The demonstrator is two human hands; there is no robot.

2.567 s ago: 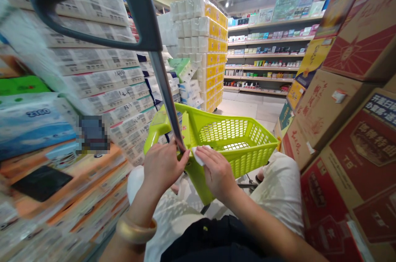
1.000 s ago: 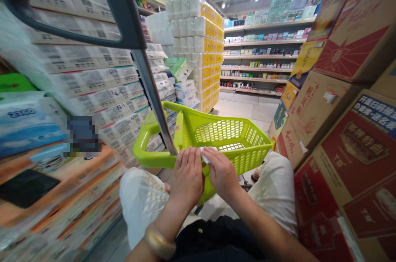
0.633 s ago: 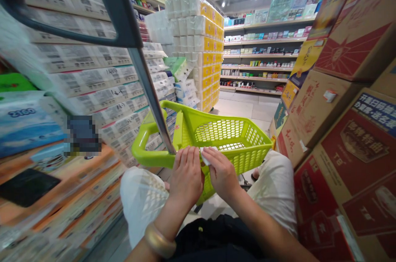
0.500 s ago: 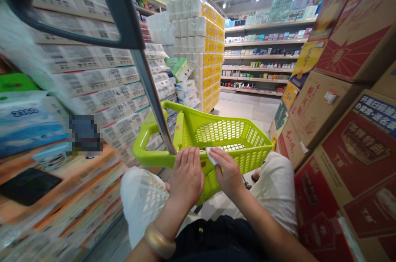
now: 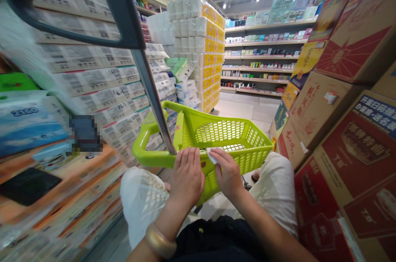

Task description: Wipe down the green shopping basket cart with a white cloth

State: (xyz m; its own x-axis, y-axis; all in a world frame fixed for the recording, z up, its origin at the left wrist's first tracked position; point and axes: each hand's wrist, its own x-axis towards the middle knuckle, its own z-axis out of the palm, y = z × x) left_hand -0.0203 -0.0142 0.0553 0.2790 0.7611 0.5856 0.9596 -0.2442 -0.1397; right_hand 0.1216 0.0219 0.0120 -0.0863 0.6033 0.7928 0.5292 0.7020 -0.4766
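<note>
A lime-green rolling shopping basket (image 5: 201, 119) stands between my knees, with its metal pull handle (image 5: 154, 101) slanting up to a dark grip at the upper left. My left hand (image 5: 187, 177) has its fingers together, hooked over the basket's near rim close to the foot of the pull handle. Just right of it, my right hand (image 5: 228, 171) is closed on a small white wipe (image 5: 213, 155), pressed against the same rim. Whether the wipe is paper or cloth I cannot tell. The thumb side of the left hand is hidden.
Stacked tissue packs (image 5: 93, 55) rise on the left, with a black flat object (image 5: 29, 185) lying on orange packs. Cardboard cartons (image 5: 349, 138) line the right side close to my knee. Beyond the basket are more tissue packs (image 5: 198, 47) and stocked shelves (image 5: 262, 55).
Almost nothing differs. Both hands stay at the same spots on the rim, and the basket has not moved.
</note>
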